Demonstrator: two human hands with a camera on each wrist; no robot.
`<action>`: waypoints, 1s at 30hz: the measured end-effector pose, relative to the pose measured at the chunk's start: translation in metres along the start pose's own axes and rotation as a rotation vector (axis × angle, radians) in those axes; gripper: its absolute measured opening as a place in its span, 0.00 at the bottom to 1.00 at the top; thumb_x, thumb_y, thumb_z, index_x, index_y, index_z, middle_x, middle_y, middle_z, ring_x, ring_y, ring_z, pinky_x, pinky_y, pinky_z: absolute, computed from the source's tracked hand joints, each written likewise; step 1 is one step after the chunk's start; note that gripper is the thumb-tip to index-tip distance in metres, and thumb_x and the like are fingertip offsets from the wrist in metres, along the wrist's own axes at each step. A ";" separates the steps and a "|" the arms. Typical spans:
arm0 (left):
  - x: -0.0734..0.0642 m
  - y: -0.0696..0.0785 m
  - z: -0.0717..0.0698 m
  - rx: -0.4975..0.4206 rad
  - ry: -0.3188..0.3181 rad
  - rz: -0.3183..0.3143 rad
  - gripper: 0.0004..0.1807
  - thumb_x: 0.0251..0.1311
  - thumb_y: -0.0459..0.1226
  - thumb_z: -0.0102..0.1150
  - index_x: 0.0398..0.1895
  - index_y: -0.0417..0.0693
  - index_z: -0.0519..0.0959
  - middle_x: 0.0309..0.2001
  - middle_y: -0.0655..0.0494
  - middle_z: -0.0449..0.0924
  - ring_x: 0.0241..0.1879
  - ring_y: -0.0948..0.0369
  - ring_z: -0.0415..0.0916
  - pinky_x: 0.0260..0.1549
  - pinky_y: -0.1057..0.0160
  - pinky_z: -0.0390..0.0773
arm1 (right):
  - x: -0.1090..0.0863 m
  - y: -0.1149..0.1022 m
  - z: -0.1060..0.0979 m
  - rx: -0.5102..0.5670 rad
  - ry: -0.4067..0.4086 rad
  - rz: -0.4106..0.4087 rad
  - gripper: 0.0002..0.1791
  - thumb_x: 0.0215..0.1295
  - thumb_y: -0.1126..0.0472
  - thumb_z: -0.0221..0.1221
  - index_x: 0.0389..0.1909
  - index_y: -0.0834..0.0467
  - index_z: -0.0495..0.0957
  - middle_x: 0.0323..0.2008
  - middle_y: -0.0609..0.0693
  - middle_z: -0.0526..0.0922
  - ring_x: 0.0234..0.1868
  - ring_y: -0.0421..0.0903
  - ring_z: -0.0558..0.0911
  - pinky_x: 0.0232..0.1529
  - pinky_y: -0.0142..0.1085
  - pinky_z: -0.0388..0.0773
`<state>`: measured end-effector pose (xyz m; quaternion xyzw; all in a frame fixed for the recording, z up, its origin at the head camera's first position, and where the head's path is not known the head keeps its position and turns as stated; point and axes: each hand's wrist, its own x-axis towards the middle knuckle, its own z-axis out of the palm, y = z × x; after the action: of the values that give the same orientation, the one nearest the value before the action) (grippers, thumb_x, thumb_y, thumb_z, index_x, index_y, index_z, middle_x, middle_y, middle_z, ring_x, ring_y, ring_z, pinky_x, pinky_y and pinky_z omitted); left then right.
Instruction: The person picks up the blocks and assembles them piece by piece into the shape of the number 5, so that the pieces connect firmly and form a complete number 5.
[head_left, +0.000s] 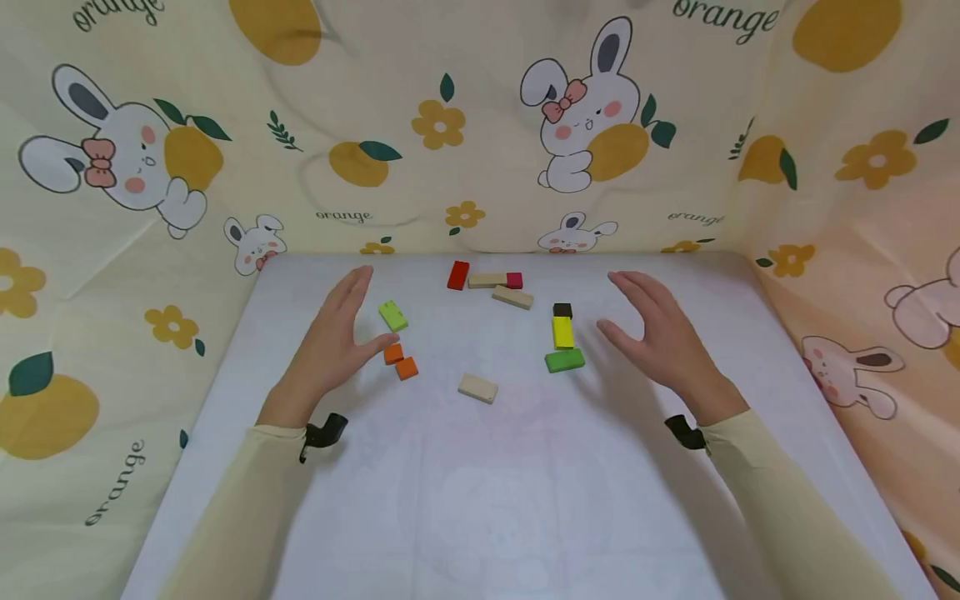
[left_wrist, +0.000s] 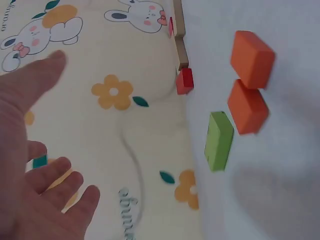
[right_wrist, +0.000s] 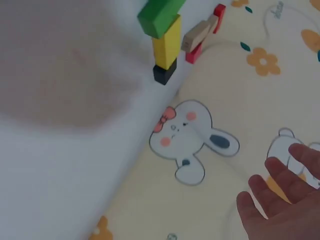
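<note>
The left hand (head_left: 330, 346) hovers left of centre with its fingers (head_left: 352, 292) straight and loosely spread, holding nothing; its thumb tip lies just beside, perhaps touching, the nearer of two orange blocks (head_left: 393, 353), whose twin (head_left: 407, 367) sits touching it toward the lower right. A light green block (head_left: 392, 316) lies just above these, close to the fingertips. The right hand (head_left: 663, 342) mirrors it right of centre, palm turned inward, fingers straight and slightly apart, gripping nothing. Nearest to it stand a yellow block (head_left: 562, 332), a black block (head_left: 562, 311) touching its upper end and a dark green block (head_left: 565, 360) at its lower end, set end to end in a short line.

Further out, in the upper middle of the frame, lie a red block (head_left: 457, 275), a pale wooden block (head_left: 487, 280) with a pink block (head_left: 513, 280) at its end, and another wooden block (head_left: 512, 297) aslant below them. A lone wooden block (head_left: 477, 387) rests centrally on the white bench (head_left: 525, 500).

Judging by this layout, little sorting or building is done: only the short line looks arranged, the rest lies scattered, and neither hand has picked anything up.
</note>
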<state>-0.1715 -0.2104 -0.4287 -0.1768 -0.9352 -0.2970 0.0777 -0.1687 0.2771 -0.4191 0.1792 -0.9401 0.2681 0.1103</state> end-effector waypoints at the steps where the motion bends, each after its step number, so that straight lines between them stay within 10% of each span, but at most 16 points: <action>1: 0.007 0.000 0.001 -0.011 -0.024 -0.014 0.59 0.65 0.46 0.79 0.89 0.46 0.50 0.86 0.43 0.50 0.83 0.44 0.50 0.76 0.37 0.60 | 0.007 0.000 0.001 0.000 -0.017 0.005 0.39 0.74 0.50 0.68 0.82 0.55 0.68 0.78 0.57 0.66 0.79 0.60 0.63 0.74 0.63 0.63; 15: 0.099 0.003 0.062 -0.192 -0.213 -0.122 0.40 0.72 0.41 0.73 0.82 0.47 0.66 0.79 0.46 0.66 0.70 0.44 0.72 0.69 0.45 0.74 | 0.089 0.011 0.042 0.048 -0.197 0.103 0.33 0.79 0.45 0.63 0.78 0.53 0.74 0.77 0.54 0.73 0.79 0.60 0.65 0.77 0.61 0.60; 30: 0.131 -0.019 0.090 -0.260 -0.266 -0.195 0.41 0.72 0.38 0.71 0.84 0.48 0.63 0.80 0.43 0.63 0.73 0.44 0.69 0.72 0.45 0.70 | 0.128 0.012 0.095 0.157 -0.259 0.172 0.29 0.79 0.48 0.64 0.74 0.56 0.78 0.73 0.54 0.76 0.71 0.62 0.74 0.70 0.57 0.73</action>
<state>-0.3038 -0.1352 -0.4787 -0.1315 -0.9036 -0.3955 -0.0993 -0.3004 0.1994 -0.4653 0.1390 -0.9345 0.3240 -0.0493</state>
